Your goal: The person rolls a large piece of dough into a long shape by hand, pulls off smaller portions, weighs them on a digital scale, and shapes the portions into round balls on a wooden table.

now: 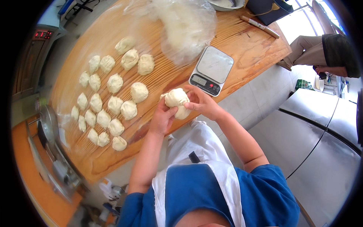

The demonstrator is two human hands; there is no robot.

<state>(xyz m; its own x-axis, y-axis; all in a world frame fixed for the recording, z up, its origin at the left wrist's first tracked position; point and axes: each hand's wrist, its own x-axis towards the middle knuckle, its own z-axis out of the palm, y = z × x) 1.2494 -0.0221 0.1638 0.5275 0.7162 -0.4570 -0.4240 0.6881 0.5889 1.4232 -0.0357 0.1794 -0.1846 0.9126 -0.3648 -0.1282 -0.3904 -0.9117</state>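
A lump of pale dough [177,98] is held between my two hands, just above the front edge of the wooden table [244,54]. My left hand [164,115] grips it from the left, thumb pressed on its lower side. From the right, my right hand [202,103] closes on it with thumb and fingers. Part of the dough bulges below my thumbs. Right behind my right hand lies a digital kitchen scale [211,71] with a bare metal plate and a lit display. Several portioned dough pieces [114,83] are spread in rough rows to the left.
Behind the dough pieces lies a clear plastic bag [187,31] with pale contents. A metal bowl [227,5], a dark bag [268,11] and a rolling pin [259,26] are at the far right. Another person [309,52] is beyond the table; a stainless-steel cabinet [292,139] stands at right.
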